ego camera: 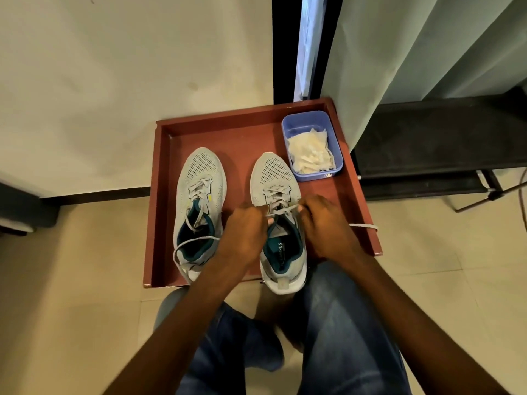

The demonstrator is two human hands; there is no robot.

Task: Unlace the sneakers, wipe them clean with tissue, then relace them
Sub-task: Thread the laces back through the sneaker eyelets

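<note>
Two grey sneakers with teal lining stand side by side, toes away from me, in a red-brown tray [162, 195]. The left sneaker [199, 178] has its lace loose, looping over its heel. Over the right sneaker [272, 172] both my hands work at the top eyelets. My left hand [245, 235] pinches the grey lace [282, 210] on the shoe's left side. My right hand [325, 223] pinches the same lace on the right side. A loose lace end [365, 226] trails over the tray's right rim.
A blue plastic tub [296, 124] of white tissue [309, 152] sits in the tray's far right corner. A wall rises behind, a curtain [413, 52] hangs at right above a black stand [442, 138]. My jeans-clad knees [342, 323] are right below the tray on a tiled floor.
</note>
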